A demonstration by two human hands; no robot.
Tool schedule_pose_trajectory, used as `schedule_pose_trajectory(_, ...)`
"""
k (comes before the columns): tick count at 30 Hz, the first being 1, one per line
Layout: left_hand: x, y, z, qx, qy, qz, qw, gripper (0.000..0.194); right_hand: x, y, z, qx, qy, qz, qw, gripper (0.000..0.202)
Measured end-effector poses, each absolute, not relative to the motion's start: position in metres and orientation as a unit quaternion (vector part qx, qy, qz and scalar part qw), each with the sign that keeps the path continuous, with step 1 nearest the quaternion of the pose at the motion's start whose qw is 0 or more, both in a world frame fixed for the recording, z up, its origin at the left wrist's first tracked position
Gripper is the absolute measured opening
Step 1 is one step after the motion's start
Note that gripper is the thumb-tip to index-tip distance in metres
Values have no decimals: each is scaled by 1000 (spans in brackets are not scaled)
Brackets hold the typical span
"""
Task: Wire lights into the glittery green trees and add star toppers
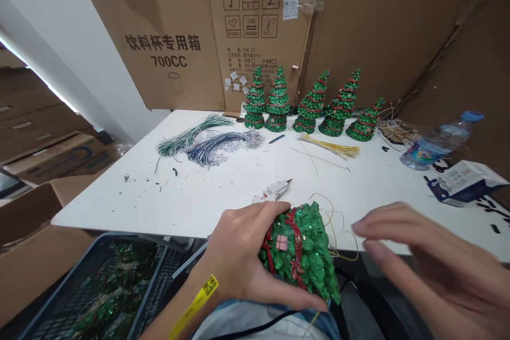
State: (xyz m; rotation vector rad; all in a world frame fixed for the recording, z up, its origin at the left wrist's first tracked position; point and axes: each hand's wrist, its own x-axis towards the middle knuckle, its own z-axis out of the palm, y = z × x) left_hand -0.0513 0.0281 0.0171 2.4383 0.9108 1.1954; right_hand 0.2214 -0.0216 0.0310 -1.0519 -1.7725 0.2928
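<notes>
My left hand (251, 260) is wrapped round a green Christmas tree figure (313, 244) with red garlands and a small pink gift on it. The tree lies tilted on its side above my lap, at the table's front edge. To its right, my right hand (422, 260) is raised with fingers and thumb apart, holding nothing and not touching the tree. Thin yellow wires (330, 212) loop beside the tree. A white glue gun (275, 190) lies on the table just behind my left hand.
Several green trees (278, 101) stand along the back of the white table (131, 186). Bundles of green wires (191, 135), dark blue wires (215, 146) and yellow wires (330, 146) lie before them. A bottle (438, 141) and box (462, 183) are right; a crate (103, 287) is lower left.
</notes>
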Motion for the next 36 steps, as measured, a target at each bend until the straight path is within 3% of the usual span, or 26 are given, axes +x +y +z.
schedule_pose_trajectory(10, -51, 26, 16, 854, 277, 438, 40, 100, 198, -5, 28, -378, -721, 387, 433, 15)
schedule_pose_trajectory(17, -48, 25, 13, 858, 275, 433, 19, 89, 188, -5, 19, -362, -666, 490, 431, 17)
schedule_pose_trajectory(26, -49, 27, 13, 865, 296, 405, -38, 90, 204, -7, 24, -441, -647, 519, 343, 35)
schedule_pose_trajectory(36, -53, 28, 16, 859, 311, 406, -14, 90, 206, -8, 21, -449, -676, 447, 376, 29)
